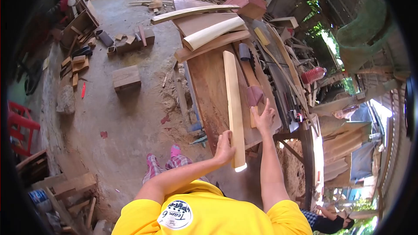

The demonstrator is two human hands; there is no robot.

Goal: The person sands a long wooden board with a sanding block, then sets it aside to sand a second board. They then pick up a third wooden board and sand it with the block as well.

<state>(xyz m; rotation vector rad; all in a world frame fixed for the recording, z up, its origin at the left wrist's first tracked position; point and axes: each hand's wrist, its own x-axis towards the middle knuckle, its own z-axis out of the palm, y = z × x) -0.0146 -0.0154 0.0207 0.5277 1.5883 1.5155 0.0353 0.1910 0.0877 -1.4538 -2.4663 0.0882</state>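
My left hand [225,149] is closed on the near end of a long, pale wooden strip [234,109]. The strip lies lengthwise over the workbench top [209,89], its near end reaching past the bench edge. To the right of it, my right hand [264,117] has thumb and forefinger spread apart. Right by those fingertips are a reddish-brown piece [254,95] and a short light wood piece [253,119]. Beyond them a dark cylinder [244,52] rests on the bench.
Curved pale timbers [213,33] and a thick brown plank [211,45] cross the bench's far end. A wood block [126,78] stands on the concrete floor to the left. A red bottle [313,75] sits right of the bench. Another person [328,221] is at lower right.
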